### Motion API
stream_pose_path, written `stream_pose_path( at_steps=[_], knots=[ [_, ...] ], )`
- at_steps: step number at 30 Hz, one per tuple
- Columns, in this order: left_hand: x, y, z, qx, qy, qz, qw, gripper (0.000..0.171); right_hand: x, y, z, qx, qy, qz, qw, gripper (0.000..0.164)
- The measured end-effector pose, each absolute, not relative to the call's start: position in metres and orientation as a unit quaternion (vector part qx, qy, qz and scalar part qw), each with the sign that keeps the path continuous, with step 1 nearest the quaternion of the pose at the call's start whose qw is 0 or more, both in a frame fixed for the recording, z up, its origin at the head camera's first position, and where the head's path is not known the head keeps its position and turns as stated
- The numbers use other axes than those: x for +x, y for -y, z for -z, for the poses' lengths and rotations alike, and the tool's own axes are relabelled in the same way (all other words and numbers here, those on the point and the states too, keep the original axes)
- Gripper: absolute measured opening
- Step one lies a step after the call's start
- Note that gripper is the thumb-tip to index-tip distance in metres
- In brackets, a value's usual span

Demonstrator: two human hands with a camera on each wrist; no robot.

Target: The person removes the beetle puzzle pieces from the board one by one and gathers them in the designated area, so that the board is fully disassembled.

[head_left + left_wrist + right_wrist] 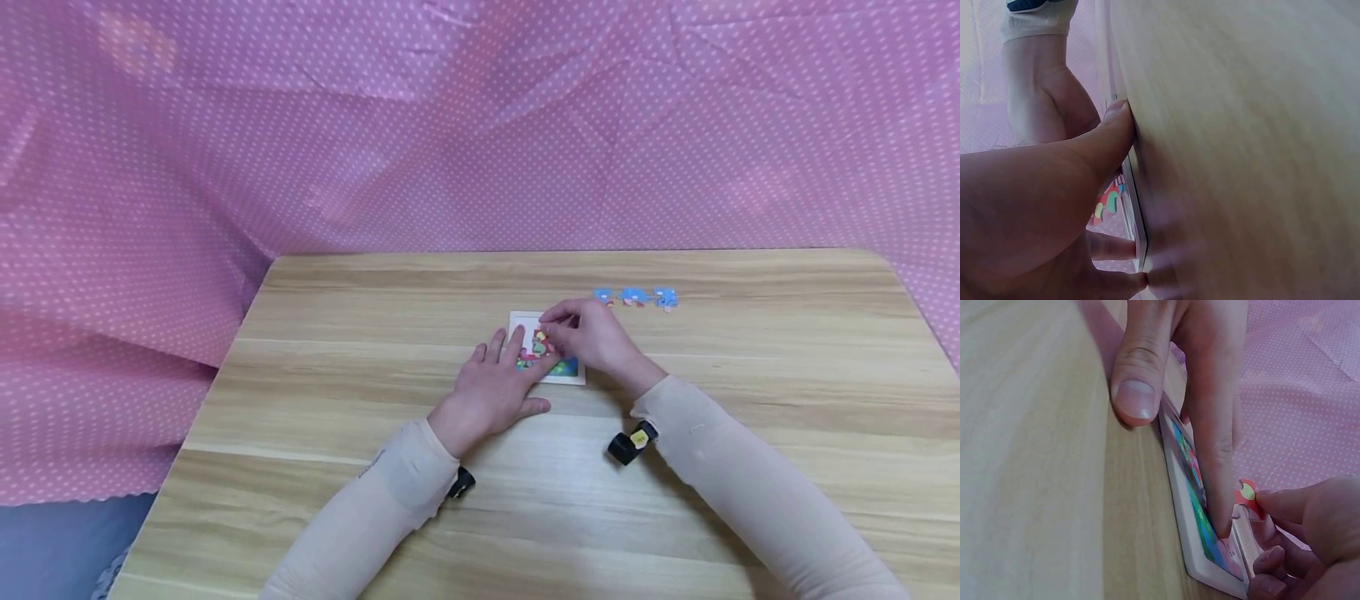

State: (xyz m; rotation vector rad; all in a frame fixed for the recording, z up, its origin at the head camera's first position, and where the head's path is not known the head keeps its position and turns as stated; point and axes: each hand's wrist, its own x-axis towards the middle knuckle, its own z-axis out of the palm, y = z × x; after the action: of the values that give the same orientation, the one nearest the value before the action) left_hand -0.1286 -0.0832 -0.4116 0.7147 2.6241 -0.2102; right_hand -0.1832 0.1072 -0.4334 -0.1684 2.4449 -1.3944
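A small white-bordered jigsaw tray (577,381) lies on the table, partly filled with colourful pieces along its lower part. My left hand (491,392) is laid over its left and lower side with fingers spread; the index fingertip (1221,526) presses on the fitted pieces, and the thumb rests by the near edge. From the right, my right hand (596,337) reaches over the tray and pinches a red jigsaw piece (1249,495) with a yellow patch between thumb and finger. That piece stands tilted at the tray. Fingers hide part of the picture.
Several blue jigsaw pieces (634,296) lie in a row on the wooden table (337,358), behind the right hand. A pink dotted cloth (480,150) hangs behind the table. Black wrist cameras (630,444) sit under both sleeves.
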Motion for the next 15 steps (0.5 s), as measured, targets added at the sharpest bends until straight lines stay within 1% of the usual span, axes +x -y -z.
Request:
stream_pose_path(
  at_steps=[3,9,15],
  knots=[
    [-0.129,0.082,0.411,0.257,-0.941,0.077,0.208,0.073,-0.184,-0.109,0.432,-0.063,-0.856,0.49,0.152,0.021],
    [-0.132,0.082,0.413,0.253,-0.94,0.078,0.214,0.075,-0.186,-0.115,0.432,-0.084,-0.862,0.488,0.11,0.022],
    [-0.133,0.083,0.414,0.254,-0.939,0.082,0.214,0.073,-0.184,-0.125,0.428,-0.075,-0.868,0.48,0.102,0.022]
  ],
)
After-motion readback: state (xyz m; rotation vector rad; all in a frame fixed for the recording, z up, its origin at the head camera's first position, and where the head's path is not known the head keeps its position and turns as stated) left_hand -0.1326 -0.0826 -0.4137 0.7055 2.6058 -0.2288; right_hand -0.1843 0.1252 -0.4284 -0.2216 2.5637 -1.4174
